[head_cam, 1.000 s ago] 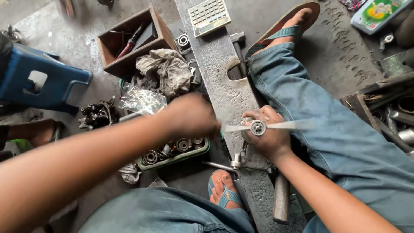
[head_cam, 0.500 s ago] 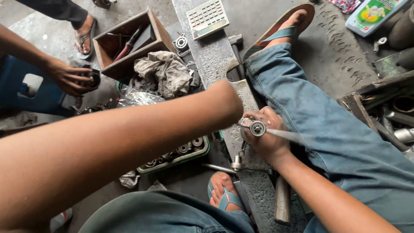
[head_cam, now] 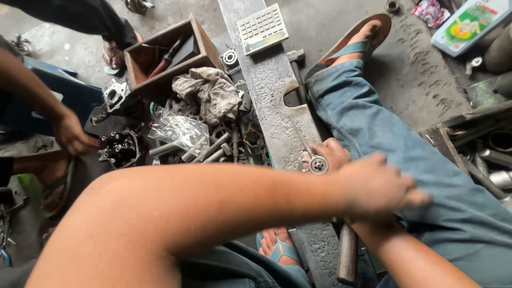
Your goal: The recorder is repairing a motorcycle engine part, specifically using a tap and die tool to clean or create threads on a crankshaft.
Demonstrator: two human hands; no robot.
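My right hand (head_cam: 335, 151) pinches a small round steel bearing (head_cam: 318, 165) on a thin rod, held over the long pitted metal plate (head_cam: 269, 85). My left arm crosses the whole view from the lower left. My left hand (head_cam: 380, 185) lies over my right wrist and my jeans-clad leg (head_cam: 405, 144), its back to the camera and its fingers curled. Whether it holds anything is hidden.
Another person's hand (head_cam: 72, 136) reaches toward a dark engine part (head_cam: 121, 149) at the left. A wooden box (head_cam: 143, 60), a rag (head_cam: 212, 93), a plastic bag (head_cam: 180, 132), steel bolts and a keypad (head_cam: 262, 28) lie around the plate. A pipe (head_cam: 347, 255) lies below.
My left hand left the tray of bearings and swung right across my body onto my right wrist. The other person's hand dropped from the blue stool toward the engine part.
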